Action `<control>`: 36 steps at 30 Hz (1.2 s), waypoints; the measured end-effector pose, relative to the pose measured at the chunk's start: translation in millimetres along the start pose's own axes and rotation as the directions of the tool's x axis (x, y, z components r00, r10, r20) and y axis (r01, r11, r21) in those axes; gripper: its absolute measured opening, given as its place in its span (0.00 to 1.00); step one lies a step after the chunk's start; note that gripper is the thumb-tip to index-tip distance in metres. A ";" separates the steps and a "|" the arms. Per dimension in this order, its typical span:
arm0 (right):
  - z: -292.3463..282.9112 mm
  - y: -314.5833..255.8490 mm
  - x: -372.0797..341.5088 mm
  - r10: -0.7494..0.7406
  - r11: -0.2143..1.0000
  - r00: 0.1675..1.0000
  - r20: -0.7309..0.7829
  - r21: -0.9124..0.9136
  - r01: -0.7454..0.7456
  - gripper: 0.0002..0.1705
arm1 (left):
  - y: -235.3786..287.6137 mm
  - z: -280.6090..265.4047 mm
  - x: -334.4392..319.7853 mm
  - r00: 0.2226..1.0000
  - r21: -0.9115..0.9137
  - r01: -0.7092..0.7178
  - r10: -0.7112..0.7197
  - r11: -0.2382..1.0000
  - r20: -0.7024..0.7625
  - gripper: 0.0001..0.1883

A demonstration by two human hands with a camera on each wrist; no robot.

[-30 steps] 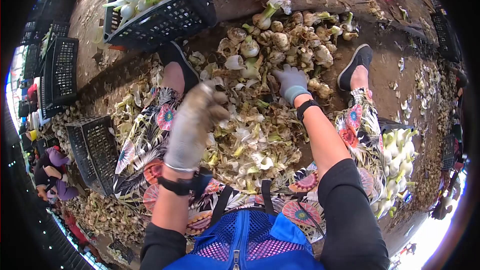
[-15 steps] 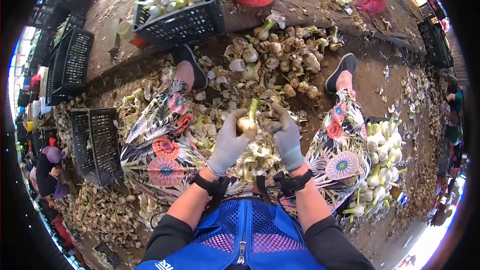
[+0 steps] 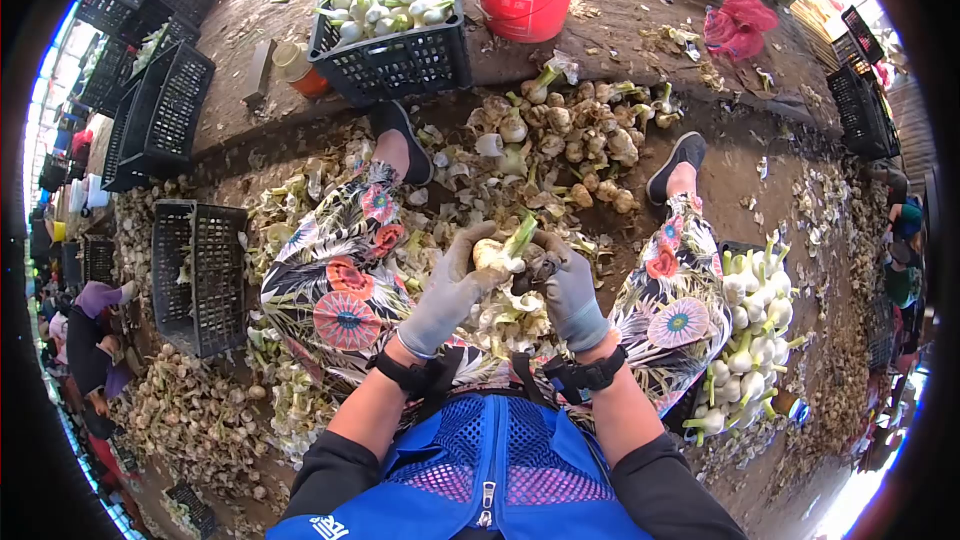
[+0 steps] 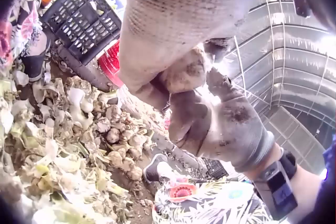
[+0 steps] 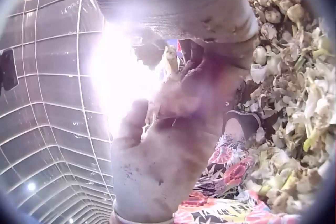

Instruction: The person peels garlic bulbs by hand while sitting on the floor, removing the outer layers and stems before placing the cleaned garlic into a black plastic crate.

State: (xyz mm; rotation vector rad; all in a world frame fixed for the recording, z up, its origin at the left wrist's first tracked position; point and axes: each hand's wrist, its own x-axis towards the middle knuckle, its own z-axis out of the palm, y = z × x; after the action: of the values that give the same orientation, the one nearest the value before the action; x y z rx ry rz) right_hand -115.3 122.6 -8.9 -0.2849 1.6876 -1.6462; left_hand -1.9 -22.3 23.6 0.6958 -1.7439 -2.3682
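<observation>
In the head view, a garlic bulb [image 3: 492, 256] with a green stem tilted up to the right lies between the two gloved hands. My left hand [image 3: 445, 290] grips the bulb from the left, its fingers curled round it. My right hand [image 3: 572, 295] has dirty, curled fingers pinching at the bulb's right side by the stem. Seen in the left wrist view, the bulb [image 4: 185, 71] is partly covered by my left hand [image 4: 173, 19], with my right hand [image 4: 226, 129] close against it. Glare and the gloves hide the exact contact in the right wrist view.
Loose peelings [image 3: 510, 325] cover the ground between the legs. Beyond them lies a pile of unpeeled garlic [image 3: 590, 130]. A black crate [image 3: 395, 60] of pale bulbs and a red bucket [image 3: 525, 0] stand ahead. More clean bulbs [image 3: 745, 340] are at the right, and a black crate [image 3: 200, 280] at the left.
My right hand has come back from the garlic pile to the bulb in my left hand. The stem has tilted rightward, and the view has shifted, showing more ground ahead.
</observation>
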 end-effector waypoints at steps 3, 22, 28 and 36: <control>0.4 -18.6 1.7 0.084 0.991 0.988 0.131 0.095 -0.097 0.20 | -4.8 5.2 0.3 0.998 -0.080 -0.051 0.054 0.995 0.031 0.30; -2.7 -17.0 -14.7 -0.208 0.970 0.950 0.233 -0.079 0.231 0.32 | 7.5 15.1 -6.7 0.914 -0.619 0.378 -0.382 0.688 0.134 0.26; -8.2 -8.0 -15.8 -0.091 0.913 0.985 0.146 0.407 0.024 0.18 | -15.2 8.8 -9.8 0.965 -0.311 -0.026 -0.058 0.950 -0.257 0.17; -44.8 14.9 5.0 0.127 0.812 0.972 -0.196 0.584 0.012 0.13 | 19.0 -12.4 -54.0 0.983 0.441 0.120 -0.168 0.889 0.072 0.23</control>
State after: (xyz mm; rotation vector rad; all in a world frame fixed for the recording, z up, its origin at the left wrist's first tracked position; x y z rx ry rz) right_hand -142.3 155.9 -29.3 0.2669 1.2340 -2.1168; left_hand 48.0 -20.0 54.1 0.7853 -2.3888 -2.1484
